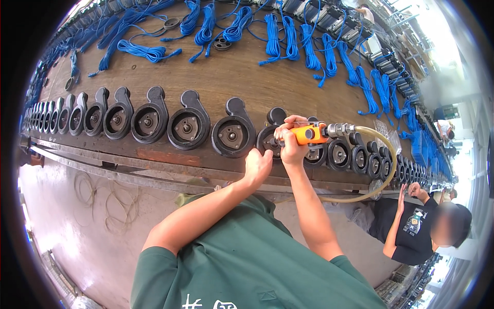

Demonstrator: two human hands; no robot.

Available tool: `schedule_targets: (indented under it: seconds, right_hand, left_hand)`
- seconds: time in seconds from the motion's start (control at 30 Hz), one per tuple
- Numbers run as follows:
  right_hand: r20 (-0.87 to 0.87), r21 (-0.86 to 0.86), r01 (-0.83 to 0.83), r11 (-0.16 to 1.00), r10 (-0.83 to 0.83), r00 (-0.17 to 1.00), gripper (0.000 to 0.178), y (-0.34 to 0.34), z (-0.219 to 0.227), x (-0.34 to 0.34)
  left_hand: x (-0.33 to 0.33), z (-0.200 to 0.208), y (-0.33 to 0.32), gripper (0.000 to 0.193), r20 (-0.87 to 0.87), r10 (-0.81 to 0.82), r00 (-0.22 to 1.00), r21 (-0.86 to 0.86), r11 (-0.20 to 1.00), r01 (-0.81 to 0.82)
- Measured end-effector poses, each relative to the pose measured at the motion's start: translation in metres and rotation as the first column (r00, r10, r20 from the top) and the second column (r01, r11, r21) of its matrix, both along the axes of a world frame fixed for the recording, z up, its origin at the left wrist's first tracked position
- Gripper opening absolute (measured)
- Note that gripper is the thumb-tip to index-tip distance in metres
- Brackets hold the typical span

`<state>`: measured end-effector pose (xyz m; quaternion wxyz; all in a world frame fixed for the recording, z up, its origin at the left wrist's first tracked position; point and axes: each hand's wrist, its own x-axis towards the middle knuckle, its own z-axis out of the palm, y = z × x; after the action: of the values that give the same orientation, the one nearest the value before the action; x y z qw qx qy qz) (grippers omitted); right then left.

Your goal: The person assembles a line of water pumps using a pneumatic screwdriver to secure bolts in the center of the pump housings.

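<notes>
- Head view: right hand, fingers clamped on the orange tool, above the table!
- Left hand beside one black wheel on that table (finger grip? can't tell).
- Seemingly mid-job; finished versus remaining wheels, unclear.

Pretty basic look tbh, dark green shirt with short sleeves, white print (plus a small boxy outline near it), left hand and right hand bare.

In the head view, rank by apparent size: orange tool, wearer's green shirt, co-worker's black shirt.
1. Green shirt
2. Co-worker's black shirt
3. Orange tool
The black one is farther off; true shirt sizes are unsure.
</notes>
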<state>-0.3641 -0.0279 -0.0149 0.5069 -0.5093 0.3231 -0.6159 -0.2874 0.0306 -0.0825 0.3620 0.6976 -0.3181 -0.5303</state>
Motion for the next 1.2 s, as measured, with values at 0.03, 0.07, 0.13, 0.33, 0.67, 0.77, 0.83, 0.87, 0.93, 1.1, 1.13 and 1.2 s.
schedule_targets:
  seconds: [0.03, 0.07, 0.13, 0.33, 0.67, 0.77, 0.83, 0.87, 0.93, 1.1, 1.13, 1.2]
  right_hand:
    - [-0.004, 0.005, -0.009, 1.0, 0.009, 1.0, 0.022, -0.001, -0.001, 0.0]
    - [0.009, 0.007, -0.013, 1.0, 0.012, 1.0, 0.022, -0.001, 0.0, 0.0]
    - [0.035, 0.011, -0.018, 1.0, 0.018, 0.999, 0.022, -0.001, 0.001, 0.002]
    - [0.046, 0.032, -0.004, 0.999, 0.003, 0.999, 0.021, -0.004, 0.003, 0.006]
    - [-0.06, 0.046, -0.095, 0.994, 0.098, 0.993, 0.019, -0.009, 0.001, 0.007]
    - [-0.015, 0.071, -0.134, 0.988, 0.136, 0.991, 0.022, -0.005, 0.004, 0.01]
    - [-0.023, 0.063, -0.133, 0.989, 0.135, 0.991, 0.021, -0.002, -0.003, 0.009]
    - [-0.04, 0.049, -0.135, 0.99, 0.137, 0.99, 0.021, -0.002, -0.004, 0.01]
    - [-0.036, 0.046, -0.139, 0.989, 0.141, 0.989, 0.019, 0.0, -0.003, 0.012]
    - [0.002, 0.027, -0.113, 0.993, 0.113, 0.994, 0.02, -0.001, -0.014, 0.012]
    - [0.015, 0.029, -0.107, 0.994, 0.107, 0.994, 0.021, -0.001, -0.015, 0.012]
    - [-0.079, 0.006, -0.056, 0.998, 0.056, 0.995, 0.023, -0.005, -0.009, 0.012]
  left_hand:
    - [0.0, 0.0, 0.0, 0.041, 0.017, -0.002, 1.0, -0.012, 1.0, 0.002]
    - [0.001, 0.002, 0.0, 0.043, -0.002, -0.005, 1.0, 0.009, 1.0, 0.005]
    - [0.003, 0.008, -0.001, 0.045, -0.039, -0.01, 0.999, 0.051, 0.999, 0.012]
    - [0.002, 0.006, -0.001, 0.046, 0.001, -0.017, 1.0, 0.047, 0.999, 0.017]
    - [0.002, 0.001, -0.001, 0.048, -0.011, 0.007, 1.0, 0.03, 1.0, -0.007]
    - [-0.001, -0.003, 0.0, 0.051, 0.044, 0.014, 0.999, -0.009, 1.0, -0.013]
    - [-0.001, -0.004, 0.0, 0.055, 0.015, 0.0, 1.0, 0.004, 1.0, 0.0]
    - [-0.001, -0.004, 0.0, 0.057, 0.04, 0.01, 0.999, 0.001, 1.0, -0.01]
    - [-0.003, -0.003, 0.0, 0.06, 0.089, 0.03, 0.996, -0.006, 1.0, -0.029]
    - [-0.004, -0.006, -0.002, 0.06, -0.038, 0.05, 0.998, 0.061, 0.997, -0.048]
    - [-0.005, -0.009, -0.003, 0.059, -0.057, 0.059, 0.997, 0.07, 0.996, -0.055]
    - [-0.005, -0.007, -0.002, 0.055, -0.035, 0.05, 0.998, 0.047, 0.998, -0.048]
